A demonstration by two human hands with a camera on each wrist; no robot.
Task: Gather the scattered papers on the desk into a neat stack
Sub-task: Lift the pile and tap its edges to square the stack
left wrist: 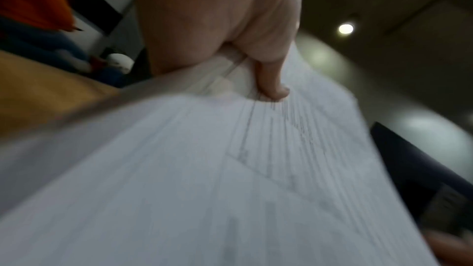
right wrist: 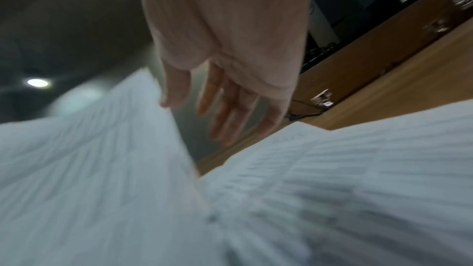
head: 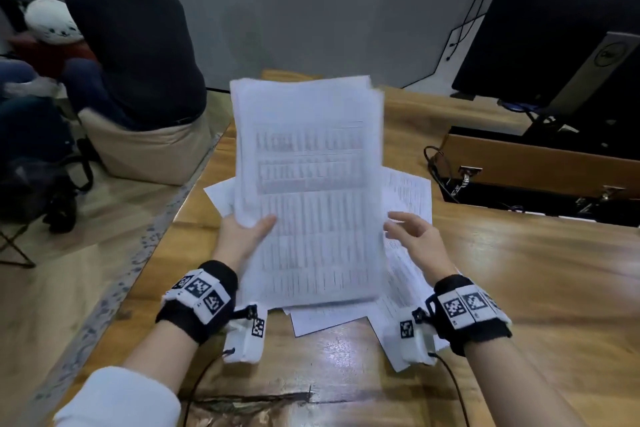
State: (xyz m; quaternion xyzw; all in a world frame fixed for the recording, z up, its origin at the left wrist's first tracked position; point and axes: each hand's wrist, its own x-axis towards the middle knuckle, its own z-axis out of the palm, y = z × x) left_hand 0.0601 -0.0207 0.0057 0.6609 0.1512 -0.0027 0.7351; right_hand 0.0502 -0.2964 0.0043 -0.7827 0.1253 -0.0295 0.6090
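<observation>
Two hands (head: 242, 236) (head: 415, 236), one sheaf (head: 308, 184)

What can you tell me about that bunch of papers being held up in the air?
The bundle of papers is a sheaf of white printed sheets, the top one covered in rows of table-like text too blurred to read. Its edges are not yet squared; the sheets sit slightly fanned at the top. It is lifted off the desk and tilted up toward the wearer. The left hand grips its left edge, thumb on top. The right hand is open beside its right edge, not gripping. More loose sheets lie underneath.
</observation>
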